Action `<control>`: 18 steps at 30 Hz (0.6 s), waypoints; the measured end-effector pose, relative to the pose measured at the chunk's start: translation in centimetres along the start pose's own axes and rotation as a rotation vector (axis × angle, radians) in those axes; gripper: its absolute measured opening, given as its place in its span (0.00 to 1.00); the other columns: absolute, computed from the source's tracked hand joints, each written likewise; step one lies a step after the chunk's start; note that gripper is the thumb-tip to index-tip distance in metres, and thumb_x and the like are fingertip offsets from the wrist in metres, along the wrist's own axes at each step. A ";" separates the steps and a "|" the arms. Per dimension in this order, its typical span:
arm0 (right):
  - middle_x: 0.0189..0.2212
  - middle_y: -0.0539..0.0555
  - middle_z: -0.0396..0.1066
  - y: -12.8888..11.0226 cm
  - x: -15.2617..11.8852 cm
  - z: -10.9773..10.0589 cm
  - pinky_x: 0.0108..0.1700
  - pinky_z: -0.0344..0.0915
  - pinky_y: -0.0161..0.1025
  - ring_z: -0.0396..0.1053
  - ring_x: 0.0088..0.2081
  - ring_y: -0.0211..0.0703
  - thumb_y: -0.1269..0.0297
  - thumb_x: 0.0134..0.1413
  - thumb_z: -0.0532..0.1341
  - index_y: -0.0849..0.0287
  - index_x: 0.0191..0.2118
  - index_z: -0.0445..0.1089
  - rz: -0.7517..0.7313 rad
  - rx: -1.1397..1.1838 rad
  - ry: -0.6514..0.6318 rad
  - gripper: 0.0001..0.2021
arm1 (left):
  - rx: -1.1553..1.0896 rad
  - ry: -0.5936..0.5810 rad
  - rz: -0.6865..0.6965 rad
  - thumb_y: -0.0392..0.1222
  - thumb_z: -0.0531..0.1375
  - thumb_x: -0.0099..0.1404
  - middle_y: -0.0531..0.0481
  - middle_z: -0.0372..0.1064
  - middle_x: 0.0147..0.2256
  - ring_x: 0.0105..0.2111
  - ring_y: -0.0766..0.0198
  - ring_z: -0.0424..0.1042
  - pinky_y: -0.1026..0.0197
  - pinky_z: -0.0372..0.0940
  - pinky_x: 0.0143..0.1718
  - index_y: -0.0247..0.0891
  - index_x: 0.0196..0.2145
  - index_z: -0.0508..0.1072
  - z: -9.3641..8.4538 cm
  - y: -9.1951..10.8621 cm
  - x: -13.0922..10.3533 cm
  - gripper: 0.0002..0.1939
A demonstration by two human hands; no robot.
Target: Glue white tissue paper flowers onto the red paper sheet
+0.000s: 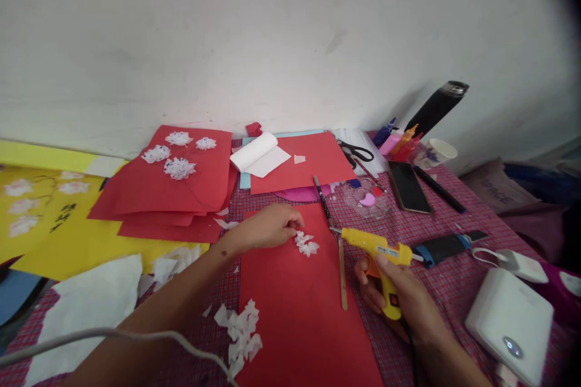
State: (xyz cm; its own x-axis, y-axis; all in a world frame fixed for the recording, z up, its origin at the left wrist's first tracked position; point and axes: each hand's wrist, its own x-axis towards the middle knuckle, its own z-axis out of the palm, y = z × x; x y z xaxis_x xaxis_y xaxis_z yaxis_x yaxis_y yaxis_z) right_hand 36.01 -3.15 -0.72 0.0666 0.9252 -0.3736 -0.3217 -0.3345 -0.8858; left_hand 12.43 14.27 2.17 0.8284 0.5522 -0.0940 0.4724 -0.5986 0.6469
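A yellow hot glue gun (379, 249) is gripped in my right hand (408, 296), its nozzle pointing left over the red paper sheet (299, 326). My left hand (275, 225) is over the upper part of that sheet with fingers curled together. Its fingertips meet the left edge of a small cluster of crumpled white paper (307, 243); whatever is between them is hidden. More crumpled white paper bits (242, 332) lie on the sheet's lower left edge. A flat wooden stick (342, 275) and a dark paintbrush (323, 202) lie by the sheet's right side.
At left are red sheets (136, 193) with white paper flowers and a yellow sheet (86, 236). A white paper roll (255, 153), scissors (356, 150), a phone (408, 187), a black flask (438, 109) and a white power bank (511, 320) surround the work. A grey cable (149, 334) crosses the foreground.
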 end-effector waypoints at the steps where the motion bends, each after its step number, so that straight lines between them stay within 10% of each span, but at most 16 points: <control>1: 0.14 0.46 0.59 0.0 0.0 0.0 0.19 0.50 0.35 0.51 0.14 0.34 0.42 0.60 0.58 0.59 0.30 0.70 0.006 -0.010 -0.005 0.23 | 0.008 0.001 0.016 0.31 0.57 0.62 0.48 0.78 0.36 0.37 0.61 0.73 0.63 0.61 0.38 0.38 0.37 0.80 0.1 -0.1 0.0 0.12; 18: 0.14 0.47 0.59 -0.1 0.0 0.2 0.18 0.51 0.33 0.53 0.14 0.32 0.44 0.60 0.59 0.60 0.30 0.70 0.010 -0.008 0.010 0.22 | 0.001 0.012 0.105 0.30 0.57 0.62 0.49 0.77 0.34 0.37 0.62 0.72 0.63 0.62 0.41 0.38 0.32 0.80 1.2 -1.1 0.2 0.11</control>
State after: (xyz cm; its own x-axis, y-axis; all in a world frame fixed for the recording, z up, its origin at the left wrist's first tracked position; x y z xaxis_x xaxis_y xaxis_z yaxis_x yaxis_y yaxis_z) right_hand 35.87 -3.07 -0.57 0.0727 0.9201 -0.3849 -0.3145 -0.3451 -0.8843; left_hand 12.44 14.40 0.52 0.8699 0.4930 -0.0164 0.3832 -0.6544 0.6519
